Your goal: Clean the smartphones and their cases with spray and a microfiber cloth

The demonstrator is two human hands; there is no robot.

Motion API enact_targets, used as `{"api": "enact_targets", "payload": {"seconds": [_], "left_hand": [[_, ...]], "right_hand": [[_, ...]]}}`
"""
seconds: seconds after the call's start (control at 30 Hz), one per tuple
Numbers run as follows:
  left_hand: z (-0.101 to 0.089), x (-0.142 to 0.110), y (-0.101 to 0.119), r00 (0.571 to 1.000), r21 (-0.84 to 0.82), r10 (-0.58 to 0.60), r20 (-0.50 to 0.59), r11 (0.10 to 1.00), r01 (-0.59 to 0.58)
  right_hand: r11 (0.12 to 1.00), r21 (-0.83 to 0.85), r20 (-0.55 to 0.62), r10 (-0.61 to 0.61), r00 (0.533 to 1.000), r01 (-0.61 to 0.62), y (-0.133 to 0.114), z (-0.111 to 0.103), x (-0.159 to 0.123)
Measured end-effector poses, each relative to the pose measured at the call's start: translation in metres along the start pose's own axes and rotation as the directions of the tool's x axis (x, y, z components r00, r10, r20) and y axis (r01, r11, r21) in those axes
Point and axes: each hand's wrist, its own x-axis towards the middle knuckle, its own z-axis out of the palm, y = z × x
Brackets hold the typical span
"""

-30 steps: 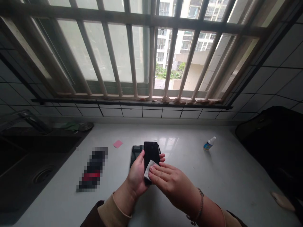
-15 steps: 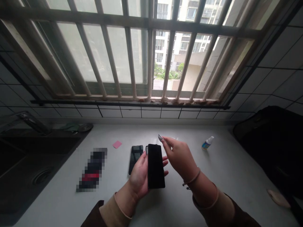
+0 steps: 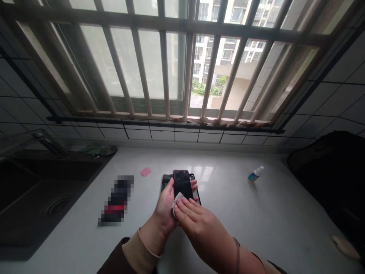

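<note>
My left hand (image 3: pixel 164 207) grips a black smartphone (image 3: pixel 182 182), its dark glossy face turned up and fingertips showing past the right edge. Over the phone's lower end lies my right hand (image 3: pixel 201 220), its fingers together and pressing a small whitish cloth (image 3: pixel 179 196) against the surface. Part of the cloth is hidden under those fingers. Behind my left hand, a second dark phone (image 3: pixel 167 177) is on the counter, mostly covered. A black-rimmed frame, perhaps a phone case (image 3: pixel 192 175), shows beyond the held phone's right side.
A small spray bottle (image 3: pixel 255 174) with a white cap stands to the right on the white counter (image 3: pixel 228 228). A pink square (image 3: pixel 145 172) and a pixelated dark item (image 3: pixel 116 201) lie left. A sink (image 3: pixel 57 190) borders the far left; a black bag-like object (image 3: pixel 330 175) is far right.
My right hand has come down and left, bringing the cloth from beside the phone onto its lower end. The held phone now sits slightly higher and tilted differently. The view has shifted a little.
</note>
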Motion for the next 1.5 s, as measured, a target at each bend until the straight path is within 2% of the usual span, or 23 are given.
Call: {"api": "enact_targets", "payload": {"seconds": [0.1,0.2,0.23,0.3,0.37,0.43,0.5,0.53,0.6,0.67,0.7,0.77,0.87,1.0,1.07,1.1,1.17,1.23,1.27,1.3,1.33,1.4,1.5], "left_hand": [[0.004,0.000,0.002,0.997,0.024,0.056,-0.046,0.998,-0.055],[0.006,0.001,0.002,0.999,0.006,0.025,-0.048,1.000,-0.025],[0.006,0.001,0.002,1.000,-0.007,-0.011,-0.029,1.000,0.011],[0.004,0.002,0.001,0.998,-0.017,-0.069,0.013,0.997,0.070],[0.004,0.002,-0.001,0.995,-0.010,-0.095,0.030,0.995,0.096],[0.005,0.001,-0.002,0.993,-0.007,-0.117,0.031,0.993,0.117],[0.008,-0.001,-0.003,0.989,-0.007,-0.141,0.045,0.990,0.141],[0.010,-0.001,-0.004,0.989,-0.006,-0.141,0.052,0.990,0.142],[0.012,-0.002,-0.004,0.991,-0.007,-0.122,0.049,0.992,0.122],[0.013,-0.001,-0.003,0.994,-0.027,-0.099,0.036,0.995,0.100],[0.012,0.000,-0.002,0.995,-0.045,-0.093,0.032,0.995,0.094],[0.011,0.002,0.001,0.996,-0.089,-0.084,0.027,0.992,0.086],[0.010,0.003,0.007,0.997,-0.107,-0.068,-0.030,0.992,0.065],[0.012,0.003,0.013,0.984,-0.003,0.057,-0.168,0.998,-0.059],[0.014,0.003,0.013,0.973,0.062,0.120,-0.199,0.992,-0.110],[0.015,0.004,0.013,0.965,0.088,0.137,-0.223,0.989,-0.120],[0.016,0.004,0.012,0.941,0.122,0.154,-0.300,0.985,-0.122],[0.017,0.004,0.011,0.922,0.128,0.154,-0.356,0.985,-0.115],[0.016,0.004,0.011,0.926,0.121,0.148,-0.348,0.986,-0.112],[0.015,0.004,0.011,0.940,0.110,0.136,-0.312,0.988,-0.106],[0.014,0.003,0.010,0.959,0.099,0.120,-0.259,0.990,-0.097],[0.011,0.003,0.009,0.987,0.080,0.078,-0.138,0.995,-0.067],[0.008,0.001,0.003,1.000,0.083,-0.013,-0.016,0.996,0.014]], "right_hand": [[0.994,0.109,-0.008,-0.003,1.000,0.004,-0.009,-0.010,-0.010],[0.930,0.335,-0.015,0.165,0.986,-0.150,-0.003,-0.033,-0.007],[0.880,0.405,-0.006,0.275,0.962,-0.249,0.003,-0.042,-0.004],[0.755,0.508,-0.014,0.489,0.872,-0.415,0.020,-0.060,0.006],[0.658,0.582,-0.050,0.616,0.786,-0.479,0.040,-0.072,0.019],[0.662,0.567,-0.144,0.666,0.732,-0.490,0.058,-0.076,0.033],[0.715,0.458,-0.231,0.669,0.706,-0.528,0.069,-0.070,0.044],[0.750,0.379,-0.247,0.646,0.723,-0.541,0.073,-0.064,0.048],[0.834,0.217,-0.199,0.546,0.814,-0.507,0.075,-0.048,0.049],[0.918,0.107,-0.102,0.392,0.914,-0.382,0.073,-0.030,0.043],[0.945,0.071,-0.080,0.324,0.943,-0.319,0.071,-0.022,0.037],[0.977,0.032,-0.084,0.214,0.973,-0.212,0.063,-0.009,0.022],[0.993,0.036,-0.091,0.119,0.989,-0.116,0.044,-0.001,-0.001],[0.969,0.212,-0.074,0.146,0.987,-0.127,0.015,-0.014,-0.016],[0.900,0.393,-0.050,0.227,0.973,-0.190,0.008,-0.028,-0.016],[0.836,0.495,-0.023,0.288,0.957,-0.239,0.007,-0.036,-0.015],[0.640,0.695,0.037,0.424,0.905,-0.328,0.011,-0.047,-0.011],[0.400,0.846,0.067,0.577,0.814,-0.353,0.021,-0.053,-0.007],[0.310,0.888,0.066,0.648,0.759,-0.341,0.028,-0.054,-0.004],[0.266,0.907,0.048,0.706,0.707,-0.327,0.034,-0.054,0.000],[0.275,0.904,0.016,0.744,0.668,-0.328,0.040,-0.052,0.004],[0.405,0.835,-0.087,0.764,0.640,-0.371,0.047,-0.046,0.013],[0.628,0.636,-0.220,0.705,0.674,-0.449,0.042,-0.032,0.028]]}}
